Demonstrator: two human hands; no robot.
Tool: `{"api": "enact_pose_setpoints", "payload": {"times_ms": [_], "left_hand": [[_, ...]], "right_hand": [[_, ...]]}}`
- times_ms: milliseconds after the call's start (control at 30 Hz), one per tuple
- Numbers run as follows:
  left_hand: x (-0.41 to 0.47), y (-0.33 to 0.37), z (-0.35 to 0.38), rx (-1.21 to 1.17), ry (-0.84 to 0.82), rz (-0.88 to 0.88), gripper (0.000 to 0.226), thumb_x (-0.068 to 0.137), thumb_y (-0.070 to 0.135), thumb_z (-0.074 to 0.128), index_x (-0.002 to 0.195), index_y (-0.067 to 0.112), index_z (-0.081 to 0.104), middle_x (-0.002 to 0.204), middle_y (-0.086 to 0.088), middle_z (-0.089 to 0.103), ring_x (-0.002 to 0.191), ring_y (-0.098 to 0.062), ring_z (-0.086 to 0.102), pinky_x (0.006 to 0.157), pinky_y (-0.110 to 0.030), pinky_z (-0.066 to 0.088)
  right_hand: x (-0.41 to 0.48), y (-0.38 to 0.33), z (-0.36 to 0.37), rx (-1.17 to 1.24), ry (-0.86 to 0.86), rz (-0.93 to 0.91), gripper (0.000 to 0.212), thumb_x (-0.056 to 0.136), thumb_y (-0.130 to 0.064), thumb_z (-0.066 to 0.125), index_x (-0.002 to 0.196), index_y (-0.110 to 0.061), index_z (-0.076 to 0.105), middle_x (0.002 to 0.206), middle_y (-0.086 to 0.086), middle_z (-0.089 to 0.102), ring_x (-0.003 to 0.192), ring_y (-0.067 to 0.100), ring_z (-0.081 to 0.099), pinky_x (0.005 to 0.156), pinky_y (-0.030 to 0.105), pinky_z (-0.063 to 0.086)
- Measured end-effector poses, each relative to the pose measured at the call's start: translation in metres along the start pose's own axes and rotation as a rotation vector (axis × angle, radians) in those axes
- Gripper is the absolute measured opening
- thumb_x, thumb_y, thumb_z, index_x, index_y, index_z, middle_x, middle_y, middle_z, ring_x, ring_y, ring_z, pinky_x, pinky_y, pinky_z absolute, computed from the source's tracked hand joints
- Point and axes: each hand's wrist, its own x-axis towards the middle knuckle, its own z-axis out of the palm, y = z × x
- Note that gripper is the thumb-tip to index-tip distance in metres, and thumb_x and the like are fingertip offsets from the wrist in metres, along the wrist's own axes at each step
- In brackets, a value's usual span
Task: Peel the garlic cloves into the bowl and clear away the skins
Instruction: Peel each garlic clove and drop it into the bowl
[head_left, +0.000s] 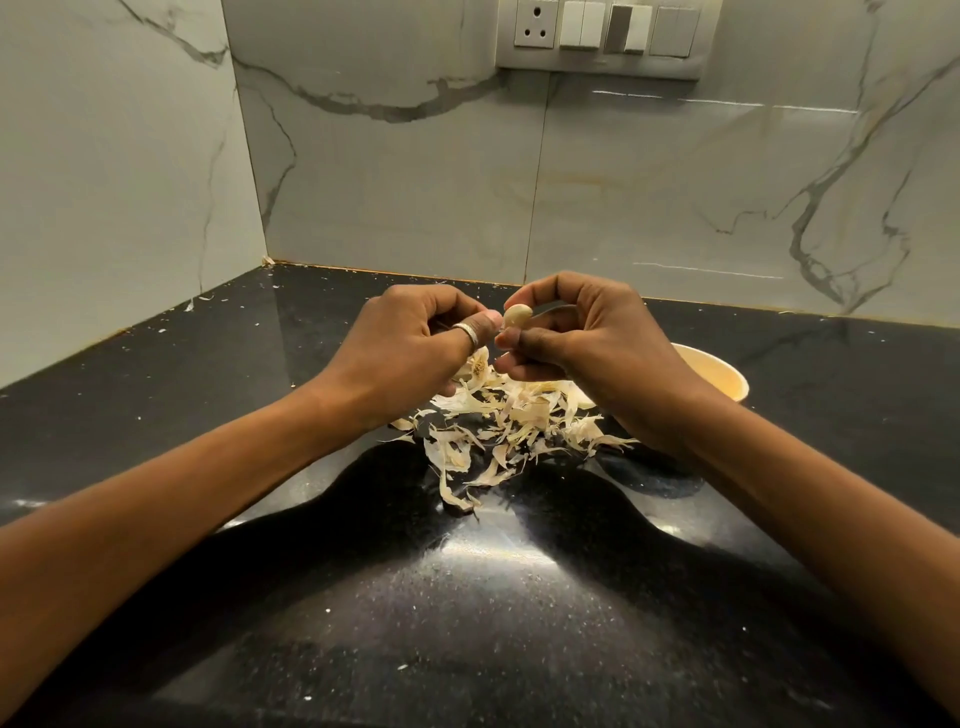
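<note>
A pale garlic clove (518, 315) is held up above the counter between both hands. My right hand (582, 343) pinches it between forefinger and thumb. My left hand (415, 345), with a ring on the thumb, has its fingers curled and its thumb tip against the clove's left side. Below the hands lies a heap of dry garlic skins (498, 426) on the black counter, with a piece of garlic bulb (478, 366) at its far edge. A cream bowl (722, 374) stands behind my right wrist, mostly hidden; its contents cannot be seen.
The black stone counter (467, 597) runs into a corner of marble-patterned wall tiles. Small skin scraps lie scattered along the back edge and the left side. A switch and socket panel (605, 36) is mounted high on the back wall.
</note>
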Motion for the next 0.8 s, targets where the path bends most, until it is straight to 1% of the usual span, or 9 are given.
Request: {"api": "enact_pose_setpoints", "payload": {"times_ms": [100,233,367,500,567,633,700,733,800], "left_hand": [[-0.0003,-0.0002,-0.0007,-0.001,-0.008,-0.011,0.011,0.095,0.025,0.067,0.096,0.016,0.072,0.087,-0.007,0.070,0.076,-0.026,0.068,0.056,-0.025,0.056],[0.0000,-0.0012,-0.0015,0.032,-0.012,-0.020,0.008,0.095,0.021,0.068,0.095,0.014,0.072,0.085,-0.006,0.070,0.074,-0.021,0.068,0.055,-0.025,0.057],[0.0000,-0.0020,-0.0028,0.033,-0.010,-0.037,0.008,0.095,0.018,0.068,0.090,0.014,0.073,0.084,-0.007,0.068,0.071,-0.015,0.065,0.054,-0.026,0.056],[-0.0005,-0.0031,-0.0031,0.035,-0.021,-0.054,0.009,0.094,0.014,0.068,0.086,0.013,0.073,0.083,-0.010,0.068,0.071,-0.019,0.063,0.055,-0.031,0.058],[-0.0007,-0.0032,-0.0031,0.044,-0.023,-0.066,0.011,0.093,0.013,0.067,0.084,0.013,0.073,0.084,-0.012,0.067,0.071,-0.019,0.063,0.055,-0.029,0.058],[-0.0008,-0.0028,-0.0030,0.066,-0.022,-0.077,0.013,0.094,0.013,0.066,0.082,0.013,0.072,0.083,-0.011,0.067,0.068,-0.016,0.061,0.053,-0.024,0.055],[-0.0008,-0.0026,-0.0031,0.101,-0.015,-0.083,0.014,0.093,0.015,0.066,0.080,0.015,0.071,0.080,-0.009,0.067,0.062,-0.012,0.060,0.051,-0.021,0.054],[-0.0009,-0.0026,-0.0031,0.122,-0.010,-0.080,0.014,0.093,0.017,0.067,0.079,0.016,0.071,0.076,-0.006,0.066,0.060,-0.011,0.060,0.051,-0.023,0.054],[-0.0009,-0.0034,-0.0026,0.195,0.012,-0.049,0.014,0.090,0.024,0.072,0.077,0.019,0.072,0.066,0.003,0.065,0.056,-0.009,0.060,0.054,-0.027,0.057]], "right_hand": [[-0.0002,0.0001,0.0006,-0.023,-0.004,-0.001,0.022,0.090,0.005,0.067,0.112,-0.001,0.064,0.099,0.021,0.073,0.086,0.034,0.076,0.070,0.030,0.063],[0.0004,0.0020,0.0013,-0.044,-0.018,-0.004,0.020,0.093,0.001,0.065,0.113,-0.001,0.063,0.099,0.020,0.074,0.086,0.031,0.076,0.073,0.033,0.064],[0.0015,0.0022,0.0010,-0.053,-0.011,-0.016,0.018,0.096,-0.001,0.062,0.114,-0.001,0.062,0.099,0.019,0.074,0.084,0.029,0.076,0.074,0.034,0.064],[0.0016,0.0023,0.0002,-0.043,0.000,-0.025,0.018,0.096,-0.001,0.061,0.115,0.001,0.061,0.099,0.021,0.073,0.084,0.029,0.076,0.074,0.034,0.064],[0.0017,0.0028,-0.0002,-0.035,0.008,-0.033,0.018,0.097,-0.002,0.061,0.114,0.000,0.061,0.099,0.020,0.073,0.084,0.028,0.077,0.074,0.033,0.064],[0.0022,0.0021,-0.0014,-0.026,0.020,-0.041,0.016,0.097,-0.002,0.061,0.113,-0.002,0.061,0.100,0.019,0.073,0.084,0.027,0.077,0.073,0.031,0.063],[0.0026,0.0007,-0.0027,-0.020,0.032,-0.043,0.016,0.097,-0.002,0.060,0.113,-0.003,0.061,0.101,0.019,0.073,0.084,0.026,0.077,0.072,0.030,0.063],[0.0025,0.0003,-0.0032,-0.025,0.035,-0.045,0.016,0.097,-0.002,0.060,0.113,-0.003,0.060,0.101,0.018,0.073,0.084,0.026,0.077,0.071,0.030,0.063],[0.0023,0.0006,-0.0038,-0.061,0.036,-0.051,0.016,0.097,-0.002,0.061,0.113,-0.002,0.061,0.101,0.018,0.073,0.082,0.025,0.077,0.070,0.031,0.063]]}}
